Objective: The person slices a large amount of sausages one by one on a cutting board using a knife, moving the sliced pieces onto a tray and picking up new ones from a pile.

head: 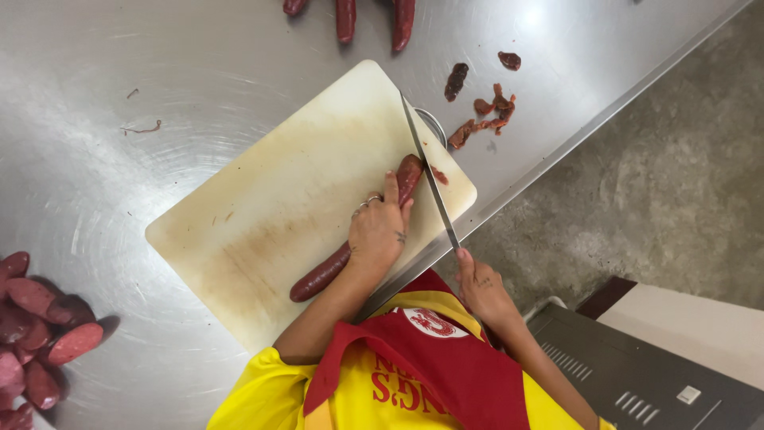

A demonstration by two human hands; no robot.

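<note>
Two hands are working over a wide steel counter [95,159] that is filling most of the view, with a grey concrete floor [676,183] showing beyond its edge and a dark metal appliance [637,374] sitting low at the right. Resting at an angle on the counter is a pale, stained cutting board [270,215], and lying across its near half is a long dark-red sausage [410,175], running from the board's near edge up toward its right corner. The person's left hand [378,231], wearing rings, is pressing down on the middle of the sausage, fingers closed over it and one fingertip reaching toward the far end. The right hand [481,291] is clamped on the handle of a long thin knife [430,179], whose blade is crossing the sausage's far end just beside the left fingertips. That sausage looks firm yet a little springy, round and greasy-skinned, so I'd judge it is likely to roll or slip; holding it from above, close behind the blade, seems the surest grip. Sliced sausage pieces [40,326] are piling up at the left edge, whole sausages [346,17] are lying at the top, and small dark trimmings [485,115] are scattered beyond the board's right corner.
</note>
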